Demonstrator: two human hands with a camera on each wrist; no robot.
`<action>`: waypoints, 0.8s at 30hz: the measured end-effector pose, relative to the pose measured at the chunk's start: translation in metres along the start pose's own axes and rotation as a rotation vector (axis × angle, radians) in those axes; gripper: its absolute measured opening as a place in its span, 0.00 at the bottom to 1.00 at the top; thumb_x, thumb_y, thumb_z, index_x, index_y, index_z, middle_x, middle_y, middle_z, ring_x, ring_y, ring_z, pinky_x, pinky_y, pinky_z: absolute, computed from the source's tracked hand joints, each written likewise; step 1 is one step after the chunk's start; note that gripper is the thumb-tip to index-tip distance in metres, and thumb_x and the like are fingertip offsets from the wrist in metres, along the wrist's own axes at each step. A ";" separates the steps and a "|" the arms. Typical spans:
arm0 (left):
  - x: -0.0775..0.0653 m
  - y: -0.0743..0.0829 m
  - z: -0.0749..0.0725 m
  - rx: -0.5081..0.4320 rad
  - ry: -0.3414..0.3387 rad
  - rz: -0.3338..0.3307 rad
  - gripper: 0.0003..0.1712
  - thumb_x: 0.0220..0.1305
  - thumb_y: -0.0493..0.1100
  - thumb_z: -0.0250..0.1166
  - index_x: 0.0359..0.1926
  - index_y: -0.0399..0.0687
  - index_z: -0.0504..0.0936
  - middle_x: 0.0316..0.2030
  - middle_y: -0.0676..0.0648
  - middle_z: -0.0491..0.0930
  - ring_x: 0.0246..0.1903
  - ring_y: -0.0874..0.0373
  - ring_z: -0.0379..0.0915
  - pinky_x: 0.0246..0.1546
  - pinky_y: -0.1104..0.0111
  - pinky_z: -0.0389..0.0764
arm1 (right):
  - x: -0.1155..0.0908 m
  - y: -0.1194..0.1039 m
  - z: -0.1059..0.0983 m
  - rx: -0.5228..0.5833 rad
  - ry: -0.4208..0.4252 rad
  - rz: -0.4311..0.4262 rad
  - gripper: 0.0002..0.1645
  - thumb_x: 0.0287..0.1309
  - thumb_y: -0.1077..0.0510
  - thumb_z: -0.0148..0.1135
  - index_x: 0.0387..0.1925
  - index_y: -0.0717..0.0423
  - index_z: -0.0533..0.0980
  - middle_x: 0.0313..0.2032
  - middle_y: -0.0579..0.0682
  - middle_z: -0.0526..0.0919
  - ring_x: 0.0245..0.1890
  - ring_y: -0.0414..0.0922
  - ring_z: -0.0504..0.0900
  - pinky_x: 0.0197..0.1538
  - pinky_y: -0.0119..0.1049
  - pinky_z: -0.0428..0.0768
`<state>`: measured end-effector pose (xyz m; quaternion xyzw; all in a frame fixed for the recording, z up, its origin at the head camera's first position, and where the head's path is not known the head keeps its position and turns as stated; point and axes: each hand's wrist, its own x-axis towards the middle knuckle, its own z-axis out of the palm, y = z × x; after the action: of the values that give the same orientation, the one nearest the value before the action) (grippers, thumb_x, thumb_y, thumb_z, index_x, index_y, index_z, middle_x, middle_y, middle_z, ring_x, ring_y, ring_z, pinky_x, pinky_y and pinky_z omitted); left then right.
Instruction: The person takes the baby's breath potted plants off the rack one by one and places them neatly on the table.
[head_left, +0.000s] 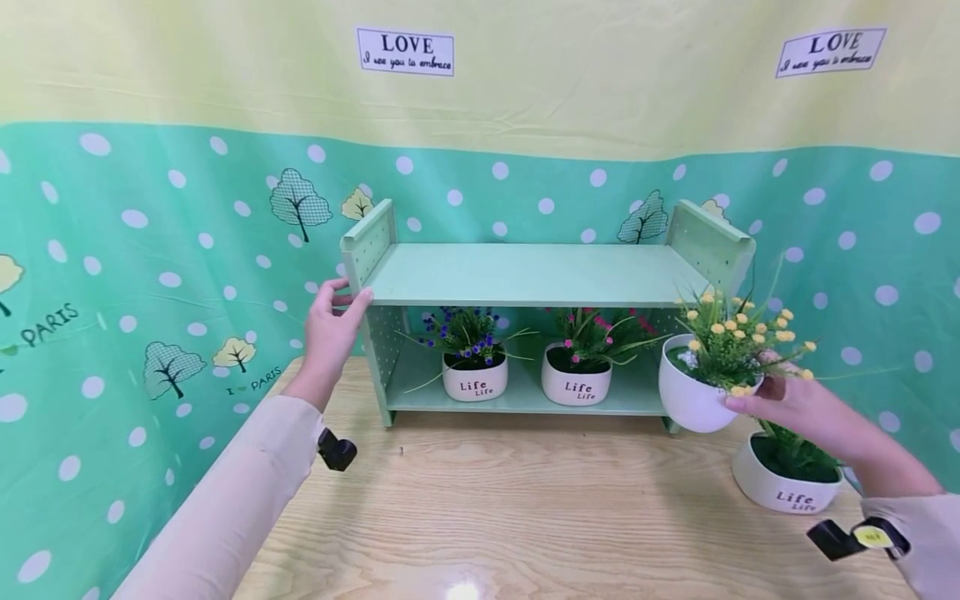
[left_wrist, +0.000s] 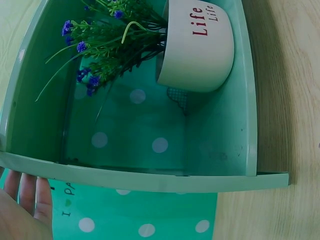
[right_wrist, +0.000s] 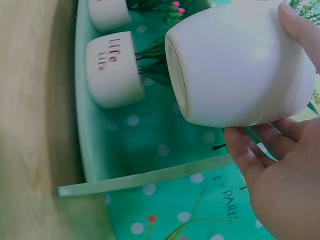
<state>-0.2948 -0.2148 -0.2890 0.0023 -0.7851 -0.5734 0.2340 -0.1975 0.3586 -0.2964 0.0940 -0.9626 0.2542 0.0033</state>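
My right hand grips a plain white flowerpot by its side, thumb and fingers apart around the wall. Yellow artificial flowers fill the pot, which is tilted and overlaps the shelf's right front end in the head view. In the right wrist view the pot's base faces the shelf. My left hand holds the left side panel of a pale green two-tier shelf, with the thumb at its front edge and the fingers on the outer side.
On the lower tier stand a "Life" pot with blue-purple flowers and another with pink ones. A further "Life" pot stands on the wooden table at the right, below my right hand. A patterned green curtain hangs behind.
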 end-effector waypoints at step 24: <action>-0.002 0.000 -0.001 0.005 -0.003 -0.001 0.36 0.69 0.64 0.60 0.69 0.50 0.68 0.56 0.42 0.71 0.49 0.51 0.69 0.52 0.58 0.78 | -0.012 0.038 0.067 0.329 -0.181 0.028 0.56 0.69 0.49 0.62 0.68 0.88 0.40 0.66 0.88 0.42 0.63 0.78 0.61 0.58 0.69 0.69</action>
<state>-0.2929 -0.2151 -0.2890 0.0025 -0.7868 -0.5716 0.2327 -0.1897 0.3606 -0.3739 0.1023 -0.9056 0.3986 -0.1023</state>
